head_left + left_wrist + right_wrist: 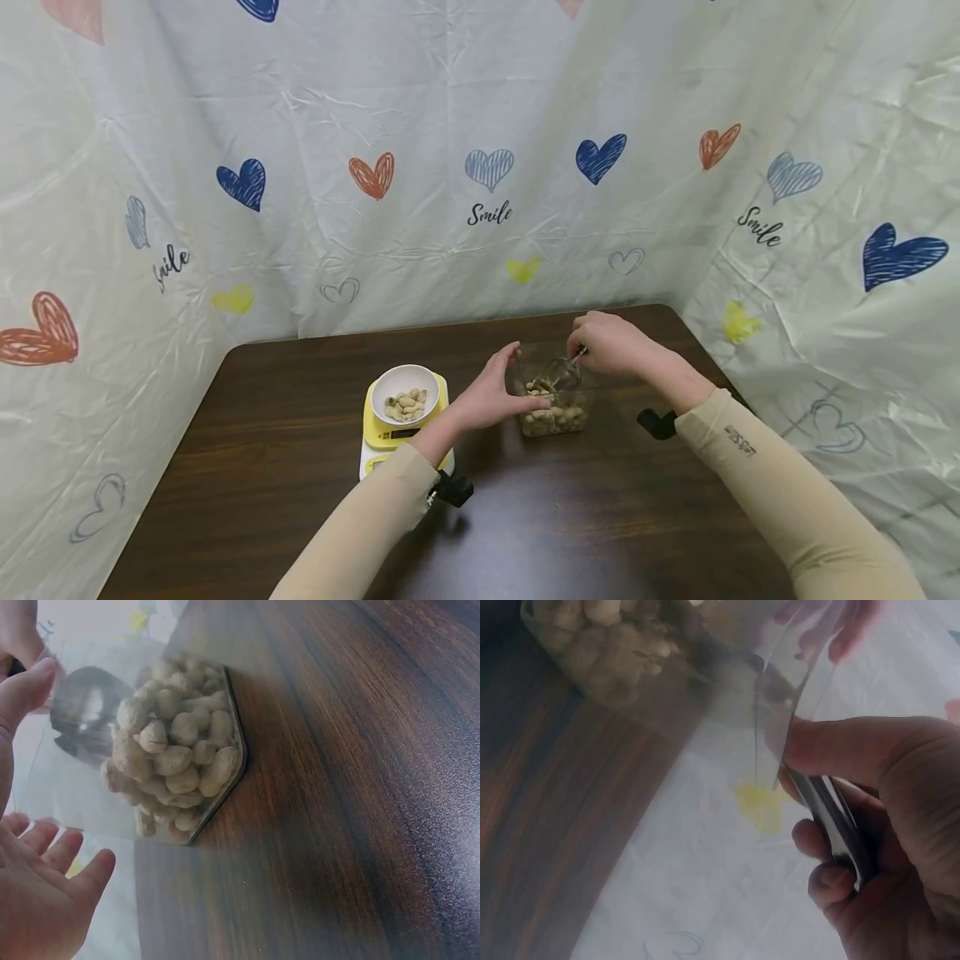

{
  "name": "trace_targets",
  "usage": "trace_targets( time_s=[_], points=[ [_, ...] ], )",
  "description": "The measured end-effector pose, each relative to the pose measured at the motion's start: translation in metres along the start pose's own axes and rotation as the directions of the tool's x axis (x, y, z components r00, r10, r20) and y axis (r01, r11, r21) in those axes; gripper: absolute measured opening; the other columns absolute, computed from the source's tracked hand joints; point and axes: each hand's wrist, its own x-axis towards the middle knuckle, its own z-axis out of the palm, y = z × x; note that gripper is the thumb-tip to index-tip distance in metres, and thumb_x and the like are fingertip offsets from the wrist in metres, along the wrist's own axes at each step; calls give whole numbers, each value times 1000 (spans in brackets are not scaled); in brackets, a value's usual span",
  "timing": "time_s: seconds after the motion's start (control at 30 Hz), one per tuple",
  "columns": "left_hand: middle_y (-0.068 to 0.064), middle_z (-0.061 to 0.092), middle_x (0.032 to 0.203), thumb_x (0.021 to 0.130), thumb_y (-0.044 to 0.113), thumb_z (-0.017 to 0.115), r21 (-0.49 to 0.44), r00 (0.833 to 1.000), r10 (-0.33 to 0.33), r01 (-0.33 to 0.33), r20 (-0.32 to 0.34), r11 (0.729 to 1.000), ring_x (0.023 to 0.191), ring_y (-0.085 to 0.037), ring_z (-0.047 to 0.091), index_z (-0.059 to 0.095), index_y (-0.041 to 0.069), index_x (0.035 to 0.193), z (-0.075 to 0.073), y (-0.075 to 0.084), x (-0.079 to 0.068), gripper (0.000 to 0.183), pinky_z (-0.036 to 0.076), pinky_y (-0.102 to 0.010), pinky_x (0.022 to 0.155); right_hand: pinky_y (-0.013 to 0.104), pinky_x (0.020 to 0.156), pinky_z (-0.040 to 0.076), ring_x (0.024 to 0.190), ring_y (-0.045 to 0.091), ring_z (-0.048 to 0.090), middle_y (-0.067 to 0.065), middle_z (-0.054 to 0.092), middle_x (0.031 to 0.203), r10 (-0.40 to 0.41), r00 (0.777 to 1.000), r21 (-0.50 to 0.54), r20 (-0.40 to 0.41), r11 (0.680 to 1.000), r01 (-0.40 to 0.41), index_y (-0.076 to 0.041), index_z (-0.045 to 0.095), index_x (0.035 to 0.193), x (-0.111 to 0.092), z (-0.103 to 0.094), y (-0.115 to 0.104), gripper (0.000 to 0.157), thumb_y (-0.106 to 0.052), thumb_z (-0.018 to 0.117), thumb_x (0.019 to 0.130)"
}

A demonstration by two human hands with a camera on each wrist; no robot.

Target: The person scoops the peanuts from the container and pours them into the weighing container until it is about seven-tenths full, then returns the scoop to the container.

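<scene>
A clear, straight-sided container of unshelled peanuts stands on the table. My left hand holds it round its left corner, thumb along the near rim and fingers spread at the left wall. With my right hand I grip the handle of a metal scoop, thumb on top and fingers curled underneath. The broad, dark-looking head of the scoop is inside the container, tilted down at the peanuts. To the left, a white bowl with some peanuts sits on a yellow and white kitchen scale.
The dark wooden table has its back edge just behind the container. A white curtain printed with hearts hangs at the back and both sides. My left sleeve crosses in front of the scale, hiding part of its display.
</scene>
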Motion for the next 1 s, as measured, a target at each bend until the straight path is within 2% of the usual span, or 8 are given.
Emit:
trace_targets(
  time_s=[0.2, 0.5, 0.77, 1.0],
  points=[
    [1, 27, 145, 72, 54, 73, 5, 1000, -4, 4, 8, 1000, 129, -9, 29, 8, 33, 148, 1, -3, 0, 102, 36, -36, 97, 36, 72, 44, 81, 15, 53, -5, 58, 86, 13, 999, 23, 47, 1000, -14, -21, 72, 84, 2, 2, 2, 13, -10, 73, 78],
    [1, 24, 147, 73, 52, 73, -17, 1000, 9, -9, 14, 1000, 132, -15, 28, 6, 36, 147, 1, -5, 2, 101, 36, -40, 96, 37, 74, 44, 84, 18, 51, -2, 59, 87, -25, 1000, -20, -19, 999, 25, -19, 72, 85, 8, 14, -5, 13, -10, 74, 77],
    [7, 25, 145, 71, 57, 72, -3, 1000, 6, -6, 8, 1000, 130, -9, 28, 6, 38, 146, 2, -7, 4, 102, 36, -38, 97, 37, 75, 44, 85, 15, 53, -7, 58, 88, 12, 998, 63, 61, 998, -16, -23, 71, 85, 11, 4, 5, 12, -14, 74, 79],
    [5, 24, 146, 73, 54, 73, -9, 1000, 4, -4, 7, 1000, 131, -10, 27, 6, 38, 146, 1, -8, 3, 101, 36, -39, 97, 38, 75, 45, 85, 16, 53, -5, 58, 91, 2, 993, 34, 115, 999, -6, -23, 71, 89, 17, 12, 3, 7, -20, 71, 82]
  ],
)
